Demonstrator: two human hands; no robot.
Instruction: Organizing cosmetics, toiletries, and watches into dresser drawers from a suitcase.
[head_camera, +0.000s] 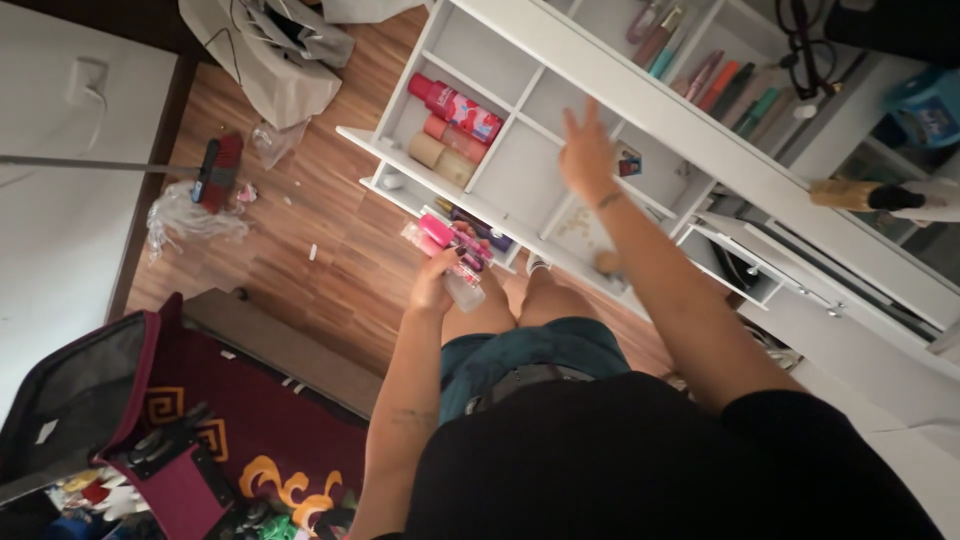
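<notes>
two hands work at the white shelf (640, 110): left hand (435, 285) below it grips pink bottles (450, 245), right hand (585, 150), fingers spread and empty, reaches into a middle compartment, likely mid-shelving.

Left hand (436, 285) clutching pink bottles (447, 243); right hand (585, 155) open-fingered at white shelf (640, 110).

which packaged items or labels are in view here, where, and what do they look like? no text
Pink-red bottle: lying in an upper-left shelf cubby, cylindrical, patterned label.
Tan tubs: in the cubby below it, round, beige and peach.
Pink bottles: held in the left hand, slim, one with a clear base.
Tubes: upper-right shelf row, slender, pink, orange, teal.
Blue package: far right, boxy, picture label.
Right hand: open at the shelf, empty.
</notes>
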